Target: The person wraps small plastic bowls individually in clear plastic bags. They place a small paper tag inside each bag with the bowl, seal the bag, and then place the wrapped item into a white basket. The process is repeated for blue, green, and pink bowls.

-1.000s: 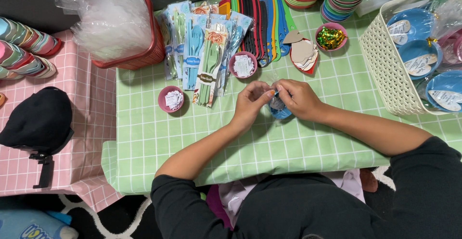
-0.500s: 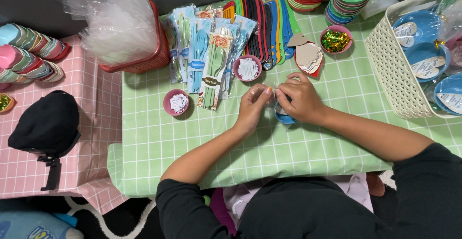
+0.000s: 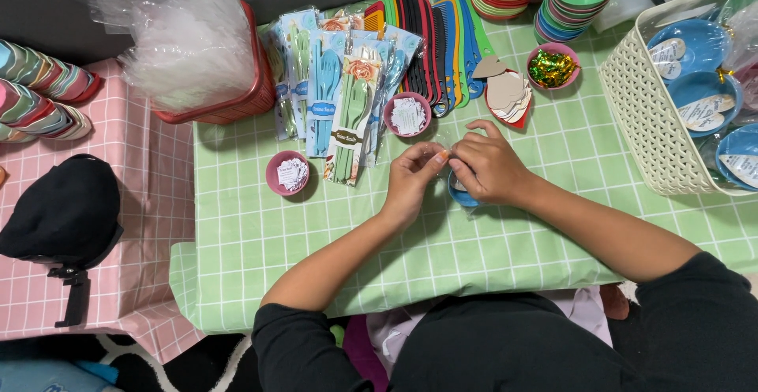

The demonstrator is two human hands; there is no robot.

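Pinching one small orange piece (image 3: pixel 444 155) between them at mid-surface (image 3: pixel 253 234), left hand (image 3: pixel 412 179) and right hand (image 3: pixel 489 169) work above a blue dish (image 3: pixel 460 196); risk: piece likely slips, rolling among far combs (image 3: pixel 442 41) and packs (image 3: pixel 347 100).

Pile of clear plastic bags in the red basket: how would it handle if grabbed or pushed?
The clear plastic bags look thin and crumpled, so probably floppy and very light. Their glossy film suggests slippery handling. They bulge well above the red basket, so a push would likely spill some.
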